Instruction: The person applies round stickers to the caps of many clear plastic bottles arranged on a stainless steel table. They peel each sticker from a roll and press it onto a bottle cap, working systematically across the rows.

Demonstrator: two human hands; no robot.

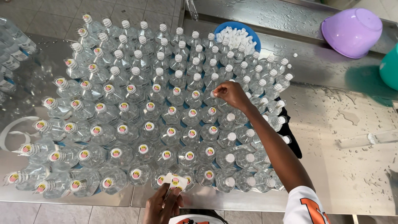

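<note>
Many clear plastic bottles (145, 124) with white caps stand packed together on a steel table (340, 166). Most caps at the left and front carry round red-and-yellow stickers; those at the back and right are plain white. My right hand (232, 94) reaches out over the bottles, its fingertips pinched on the cap of one bottle (213, 94) in the middle right. My left hand (162, 205) is at the near edge, holding a small white strip of stickers (173, 180) above the front row.
A blue bowl (250, 33) of loose white caps sits behind the bottles. An upturned purple bowl (352, 31) and a teal container (390, 66) are at the far right. More bottles (10, 62) lie at the left edge. Water drops wet the table's right side.
</note>
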